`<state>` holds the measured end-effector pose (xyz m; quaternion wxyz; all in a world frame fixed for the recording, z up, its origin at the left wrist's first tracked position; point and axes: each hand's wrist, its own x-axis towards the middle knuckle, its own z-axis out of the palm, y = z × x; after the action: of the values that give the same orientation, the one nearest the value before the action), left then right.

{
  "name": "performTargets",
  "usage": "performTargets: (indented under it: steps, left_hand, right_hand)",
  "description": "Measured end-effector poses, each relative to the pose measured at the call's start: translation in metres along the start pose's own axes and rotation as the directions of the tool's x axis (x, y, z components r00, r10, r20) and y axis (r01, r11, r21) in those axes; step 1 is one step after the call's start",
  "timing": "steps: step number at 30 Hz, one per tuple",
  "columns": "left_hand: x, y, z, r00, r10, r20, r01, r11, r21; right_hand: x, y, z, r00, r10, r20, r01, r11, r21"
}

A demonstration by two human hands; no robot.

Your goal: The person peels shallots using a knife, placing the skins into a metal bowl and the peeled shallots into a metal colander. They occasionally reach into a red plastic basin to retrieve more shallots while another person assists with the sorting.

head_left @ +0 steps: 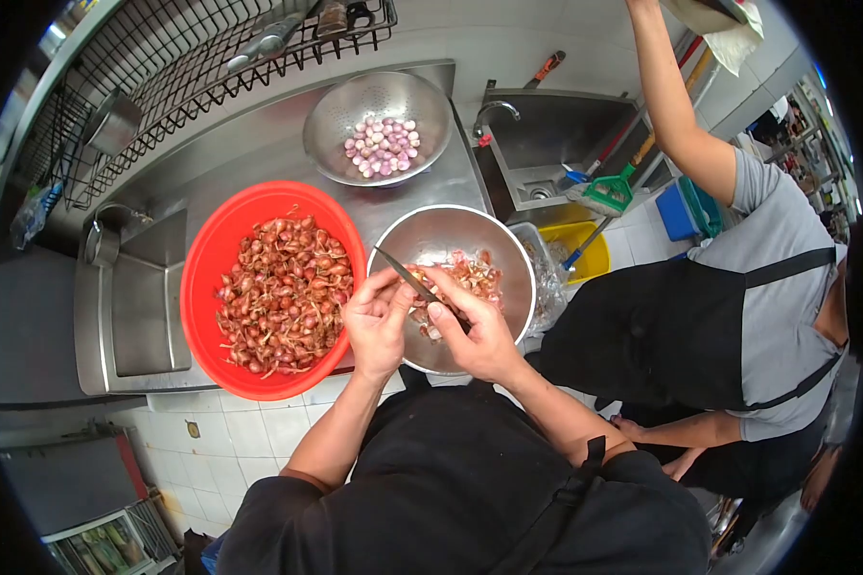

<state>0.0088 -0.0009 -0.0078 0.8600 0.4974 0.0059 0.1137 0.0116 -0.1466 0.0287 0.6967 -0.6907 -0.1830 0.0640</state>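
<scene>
My right hand [475, 331] grips a small knife [405, 271] with a dark blade, which points up and left across my left fingers. My left hand [379, 321] is closed in a pinch around a small shallot, mostly hidden by the fingers and blade. Both hands are over the near left part of a steel bowl [518, 259] holding shallot skins and trimmings [475, 273]. Left of it, a large red basin [201, 287] is filled with unpeeled shallots [288, 297]. Behind the bowl, peeled pinkish shallots [384, 146] lie in a steel colander [326, 125].
A sink [149, 316] is at the left, another sink [571, 125] at the back right. A wire rack [201, 67] hangs above the counter. To the right, a co-worker [681, 326] in a dark apron raises an arm. A yellow bucket [590, 254] stands on the floor.
</scene>
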Motion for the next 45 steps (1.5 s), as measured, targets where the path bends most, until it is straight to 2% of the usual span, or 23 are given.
performTargets:
  steps: [1,3,6,7,8,9,10,12,13,17,19,23,25,26,28,30,32,34,36,38,40,44,45]
  left_hand:
    - [-0.001,0.0,0.0,1.0,0.002,-0.001,-0.002,1.0,0.0]
    - [-0.004,0.001,0.0,0.986,0.148,0.075,-0.16,0.967,0.2]
    - [-0.008,0.003,0.006,0.968,0.236,0.082,-0.249,0.942,0.226]
    - [-0.007,0.002,0.005,0.968,0.236,0.083,-0.249,0.942,0.226]
    - [-0.005,0.001,0.003,0.984,0.15,0.1,-0.164,0.974,0.155]
    - [-0.003,0.001,0.0,0.99,0.065,0.123,-0.076,0.994,0.085]
    - [-0.001,0.001,-0.003,0.991,0.067,0.12,-0.078,0.993,0.085]
    - [0.005,0.002,-0.009,0.982,-0.132,0.138,0.164,0.954,-0.253]
    - [0.005,0.002,-0.011,0.979,-0.127,0.161,0.168,0.945,-0.281]
    - [0.008,0.001,-0.019,0.964,-0.194,0.182,0.249,0.9,-0.357]
    - [0.01,0.004,-0.018,0.953,-0.238,0.187,0.296,0.861,-0.414]
    - [0.012,0.002,-0.026,0.94,-0.246,0.239,0.328,0.844,-0.424]
    - [0.009,0.002,-0.025,0.967,-0.175,0.187,0.211,0.958,-0.194]
    - [0.009,0.001,-0.024,0.966,-0.177,0.19,0.214,0.957,-0.194]
    - [0.008,0.004,-0.017,0.986,-0.121,0.118,0.138,0.979,-0.15]
    - [0.008,0.002,-0.013,0.988,-0.078,0.13,0.093,0.988,-0.119]
    - [0.007,0.003,-0.01,0.989,-0.034,0.144,0.047,0.995,-0.09]
    - [0.006,0.006,-0.008,0.989,-0.004,0.15,0.013,0.998,-0.059]
    - [0.009,0.004,-0.013,0.989,-0.006,0.148,0.026,0.991,-0.134]
    - [0.013,0.01,-0.018,0.985,-0.102,0.14,0.141,0.941,-0.309]
    - [0.015,0.012,-0.021,0.983,-0.107,0.148,0.148,0.943,-0.298]
    - [0.013,0.014,-0.02,0.967,-0.172,0.189,0.226,0.922,-0.315]
    - [0.012,0.013,-0.018,0.969,-0.163,0.185,0.215,0.928,-0.306]
  right_hand:
    - [-0.001,-0.002,0.001,0.999,0.03,-0.029,-0.03,0.999,0.02]
    - [-0.002,-0.003,0.002,0.996,0.064,-0.055,-0.062,0.997,0.044]
    - [0.0,-0.004,0.0,0.993,0.022,-0.115,-0.024,1.0,-0.011]
    - [0.002,-0.006,-0.004,0.982,0.163,-0.091,-0.153,0.983,0.105]
    - [0.004,-0.007,-0.008,0.954,0.297,-0.05,-0.28,0.936,0.215]
    - [0.005,-0.005,-0.012,0.94,0.338,-0.036,-0.308,0.893,0.327]
    - [0.005,-0.006,-0.015,0.941,0.337,-0.032,-0.309,0.893,0.326]
    - [0.007,-0.01,-0.016,0.936,0.351,0.03,-0.341,0.882,0.325]
    - [0.006,-0.002,-0.013,0.953,0.301,-0.025,-0.284,0.923,0.262]
    - [0.003,0.006,-0.009,0.943,0.31,-0.117,-0.276,0.931,0.24]
    - [0.002,0.013,-0.009,0.953,0.216,-0.215,-0.18,0.968,0.176]
    - [-0.001,0.022,-0.021,0.948,0.222,-0.229,-0.217,0.975,0.048]
    - [-0.003,0.011,-0.023,0.942,0.312,-0.124,-0.305,0.95,0.074]
    - [-0.004,0.004,-0.021,0.941,0.313,-0.128,-0.305,0.949,0.075]
    - [-0.004,-0.009,-0.014,0.968,0.247,-0.037,-0.235,0.95,0.208]
    - [-0.006,-0.005,-0.01,0.976,0.219,-0.011,-0.214,0.961,0.175]
    - [-0.003,-0.006,-0.003,0.981,0.19,0.028,-0.191,0.952,0.241]
    - [-0.002,-0.006,-0.006,0.968,0.25,-0.006,-0.238,0.929,0.283]
    - [0.001,-0.006,-0.008,0.926,0.374,-0.05,-0.33,0.867,0.372]
    - [0.003,0.004,-0.015,0.938,0.342,-0.063,-0.302,0.89,0.342]
    - [0.005,0.003,-0.019,0.931,0.346,-0.116,-0.311,0.918,0.246]
    - [0.004,-0.007,-0.018,0.964,0.257,-0.071,-0.246,0.96,0.135]
    - [0.004,-0.008,-0.019,0.976,0.217,-0.019,-0.216,0.976,0.037]
